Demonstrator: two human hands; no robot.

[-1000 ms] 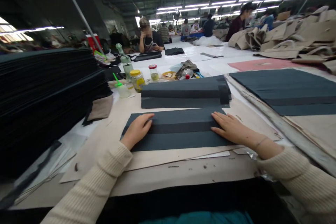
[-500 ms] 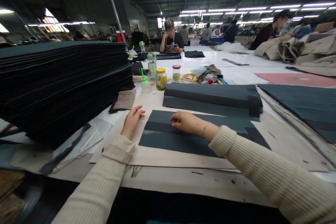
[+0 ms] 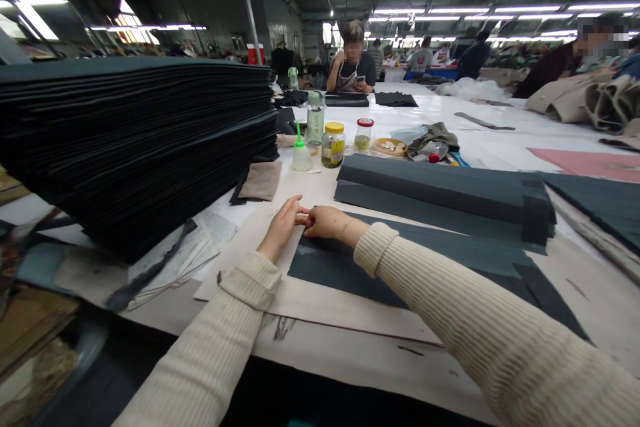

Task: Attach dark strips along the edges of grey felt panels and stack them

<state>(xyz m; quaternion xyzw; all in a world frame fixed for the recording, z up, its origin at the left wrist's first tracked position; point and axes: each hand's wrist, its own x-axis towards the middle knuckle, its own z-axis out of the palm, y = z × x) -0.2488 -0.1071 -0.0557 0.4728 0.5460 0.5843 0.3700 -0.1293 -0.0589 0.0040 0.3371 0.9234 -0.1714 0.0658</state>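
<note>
A dark blue fabric panel (image 3: 360,273) with a blackish band lies flat on a pale board (image 3: 340,320) before me. Over its far left corner, my right hand (image 3: 330,223) is closed in a pinch that appears to hold the panel's edge; the fingertips partly hide the spot. My left hand (image 3: 283,225) is just left of that edge, fingers stretched out, their tips meeting the right fingertips. A second dark panel (image 3: 435,193), with the same band, lies just beyond the first.
A tall stack of dark sheets (image 3: 125,140) stands at left. Behind the hands are a squeeze bottle (image 3: 301,157), a yellow-lidded jar (image 3: 333,147), a red-lidded jar (image 3: 363,136) and a green bottle (image 3: 315,120). A person (image 3: 353,67) sits across the table with a phone.
My right hand has moved left across the panel to its left edge and met my left hand. Its fingers have closed. The view has turned a little left.
</note>
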